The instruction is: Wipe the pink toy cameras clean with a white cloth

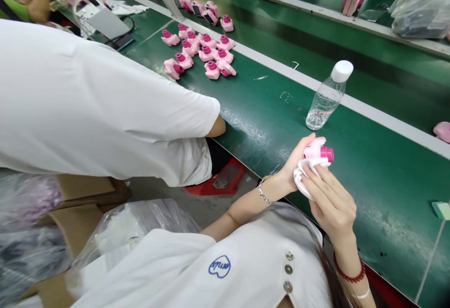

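The left hand (293,167) is closed around a small pink plastic toy camera with a magenta lens (318,151), held just above the near edge of the green conveyor belt (369,167). The right hand (330,200) presses a white cloth (305,174) against the toy's underside, fingers together on it (probably wiping). A clear plastic water bottle with a white cap (328,94) stands just beyond the toy; a cluster of like pink toys (200,52) lies well beyond the bottle.

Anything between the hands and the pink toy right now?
Only a white cloth: the right hand presses it against the pink toy. The left hand grips the toy directly, above the green belt.
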Tool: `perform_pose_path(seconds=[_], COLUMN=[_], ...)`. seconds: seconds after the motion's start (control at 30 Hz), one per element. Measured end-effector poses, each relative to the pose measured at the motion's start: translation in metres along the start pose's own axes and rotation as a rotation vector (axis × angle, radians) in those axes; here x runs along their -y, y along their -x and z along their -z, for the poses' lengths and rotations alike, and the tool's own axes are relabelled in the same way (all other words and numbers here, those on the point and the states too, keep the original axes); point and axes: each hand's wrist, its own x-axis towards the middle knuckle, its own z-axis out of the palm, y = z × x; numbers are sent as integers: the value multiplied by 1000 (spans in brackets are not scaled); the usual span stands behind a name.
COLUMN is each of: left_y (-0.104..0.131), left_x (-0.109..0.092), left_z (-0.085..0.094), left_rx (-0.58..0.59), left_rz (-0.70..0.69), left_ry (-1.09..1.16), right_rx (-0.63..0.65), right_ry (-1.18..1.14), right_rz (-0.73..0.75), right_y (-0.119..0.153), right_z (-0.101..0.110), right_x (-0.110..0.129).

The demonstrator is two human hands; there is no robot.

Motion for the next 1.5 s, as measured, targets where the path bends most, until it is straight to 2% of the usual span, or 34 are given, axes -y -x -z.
perform_pose_path(seconds=[0.03, 0.07, 0.17, 0.2, 0.23, 0.33, 0.4, 0.47, 0.53, 0.6, 0.67, 0.73, 0.8, 0.83, 0.9, 0.97, 1.03, 1.1, 1.17, 1.27, 1.3, 1.4, 1.5], left_y=[2, 4, 10, 12, 13, 15, 15, 14, 11, 7, 3, 0, 0, 1, 5, 7, 8, 7, 8, 9, 9, 8, 6], left_x=[-3, -5, -7, -6, -5, 0, 1, -1, -2, -2, 3, 10, 16, 17, 17, 14, 10, 7, 4, 1, 0, 1, 3], left_z=[1, 3, 5, 5, 5, 4, 5, 6, 7, 5, 2, 1, 4, 7, 16, 26, 33, 37, 39, 39, 39, 39, 42], left_rx=[4, 19, 124, 159, 178, 145, 101, 84, 91, 77, 6, -39, 13, 72, 173, 197, 183, 187, 219, 288, 314, 345, 325], left_rz=[-54, -98, -121, -98, -83, -98, -152, -196, -196, -222, -371, -563, -665, -674, -650, -651, -723, -860, -978, -1021, -995, -867, -788], left_ry=[-1, -7, -44, -57, -63, -61, -50, -35, -35, -63, -117, -219, -386, -495, -735, -941, -1069, -1137, -1215, -1308, -1315, -1302, -1354], right_rx=[-21, -101, -521, -593, -593, -381, -319, -327, -332, -408, -483, -472, -450, -494, -647, -731, -697, -630, -646, -676, -621, -318, -128], right_ry=[-12, 14, 234, 271, 266, 157, 163, 183, 159, 158, 173, 194, 240, 281, 304, 138, -109, -224, -98, 205, 252, 210, 93], right_rz=[-40, -116, -385, -429, -435, -341, -272, -266, -333, -423, -429, -323, -273, -326, -572, -839, -987, -1022, -957, -693, -585, -307, -201], right_y=[6, 12, 17, 14, 9, -5, -10, -9, -3, 4, 9, 11, 9, 7, 2, -2, -4, -3, -2, -2, -3, -8, -11], right_z=[3, 6, 7, 5, 2, -9, -13, -12, -9, -7, -10, -17, -25, -28, -28, -22, -14, -7, -2, 4, 6, 10, 13], right_x=[-1, -2, -5, -5, -4, 1, 4, 6, 6, 7, 8, 9, 8, 6, 1, -6, -12, -16, -18, -18, -18, -17, -16])
